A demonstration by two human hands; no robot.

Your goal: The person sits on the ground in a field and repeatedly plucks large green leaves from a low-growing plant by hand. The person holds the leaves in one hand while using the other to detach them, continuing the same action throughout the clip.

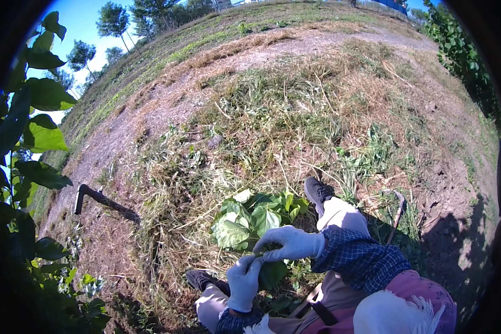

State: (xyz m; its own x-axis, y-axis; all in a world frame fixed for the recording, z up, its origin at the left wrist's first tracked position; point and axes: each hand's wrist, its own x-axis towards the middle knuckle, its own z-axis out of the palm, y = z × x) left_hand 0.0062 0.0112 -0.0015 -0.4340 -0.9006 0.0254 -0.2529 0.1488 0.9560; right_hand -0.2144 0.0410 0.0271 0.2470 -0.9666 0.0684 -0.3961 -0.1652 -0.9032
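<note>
Both of my hands wear white gloves and meet at the fingertips, low in the middle of the head view. My left hand (pixel 243 284) is closed in a pinch, fingers pointing up. From the right, my right hand (pixel 293 244) reaches across with its thumb and fingers pinched at the same spot. Something small and greenish shows between the fingertips, too small to name. A pile of broad green leaves (pixel 232 231) lies on the ground just beyond my hands. Another dark green leaf (pixel 273 274) shows right under my right hand; whether it is held I cannot tell.
Dry cut grass (pixel 295 122) covers the ground ahead. A bent dark pipe (pixel 106 201) sticks up at left, near a leafy plant (pixel 42 139). At right lies a curved thin tool or stick (pixel 396 217). My shoes (pixel 318 193) flank the leaf pile.
</note>
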